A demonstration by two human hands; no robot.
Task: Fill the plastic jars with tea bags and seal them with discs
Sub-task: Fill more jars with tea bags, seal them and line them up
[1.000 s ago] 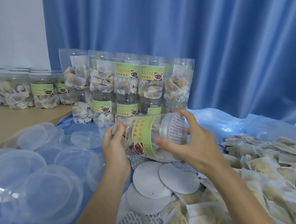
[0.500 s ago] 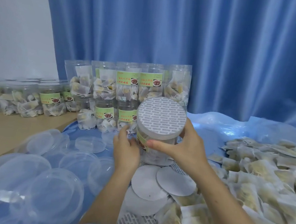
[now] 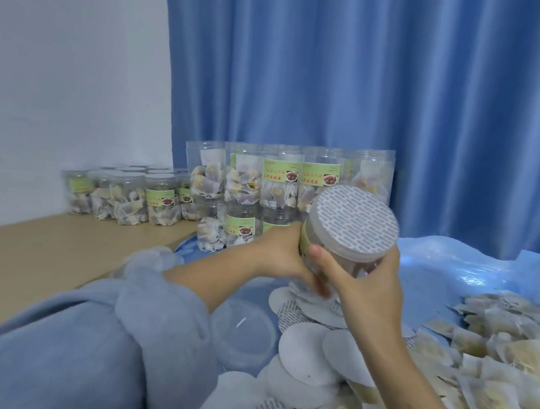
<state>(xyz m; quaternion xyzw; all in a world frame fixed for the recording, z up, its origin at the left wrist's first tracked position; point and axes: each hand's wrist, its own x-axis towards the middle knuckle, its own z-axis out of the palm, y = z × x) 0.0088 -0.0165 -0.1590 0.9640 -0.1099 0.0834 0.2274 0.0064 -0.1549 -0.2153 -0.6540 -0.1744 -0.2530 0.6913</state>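
Observation:
I hold a clear plastic jar [image 3: 339, 258] with a green label, raised and tilted toward me. A patterned grey sealing disc [image 3: 356, 221] covers its mouth. My left hand [image 3: 282, 255] grips the jar's side from the left, and my right hand [image 3: 363, 282] wraps it from below and the right. Loose white sealing discs [image 3: 307, 349] lie piled beneath my hands. Tea bags [image 3: 511, 356] are heaped at the right on blue plastic sheeting. Filled jars [image 3: 274, 185] stand stacked in two tiers behind the held jar.
More filled jars [image 3: 124, 200] stand in a row on the wooden tabletop [image 3: 36, 257] at the left. A clear plastic lid [image 3: 242, 337] lies by my left forearm. My blue sleeve [image 3: 83, 351] fills the lower left. A blue curtain [image 3: 372, 82] hangs behind.
The jar went from lying sideways between my hands to mouth up with the disc facing me, and it has risen. My view has swung left, and my left sleeve now hides the loose lids.

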